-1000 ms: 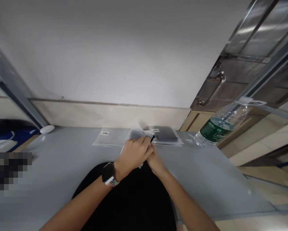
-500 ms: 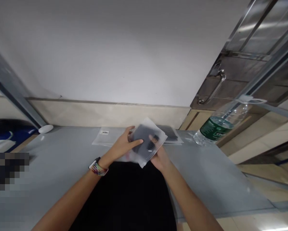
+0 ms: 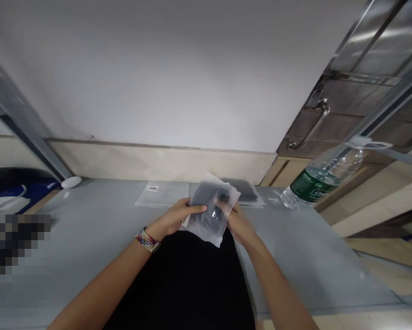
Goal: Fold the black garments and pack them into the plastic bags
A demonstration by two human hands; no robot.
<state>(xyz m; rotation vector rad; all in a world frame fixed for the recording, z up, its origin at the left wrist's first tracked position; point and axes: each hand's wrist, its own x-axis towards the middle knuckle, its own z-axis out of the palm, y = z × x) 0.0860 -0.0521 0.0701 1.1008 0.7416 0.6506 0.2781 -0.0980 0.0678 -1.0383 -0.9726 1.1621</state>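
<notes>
A frosted plastic zip bag with dark, flat contents is held up over my lap. My left hand is closed on its left edge, thumb lying across the front. A white label shows beside those fingers. My right hand is at the slider edge on the right, its fingers showing blurred through the plastic, seemingly inside the bag. They are curled by a small black item, whose kind I cannot make out. Behind the bag, another clear bag with a barcode label and a stack of bagged dark items lie on the table.
The grey table meets a white wall. A large water bottle with a green label stands at the right. At the back left lies a white oval object. Metal posts flank the table.
The zip bag has turned so its slider corner points lower right. My right fingers have shifted at its right edge; my left hand has moved slightly down its left side, uncovering a white label.
</notes>
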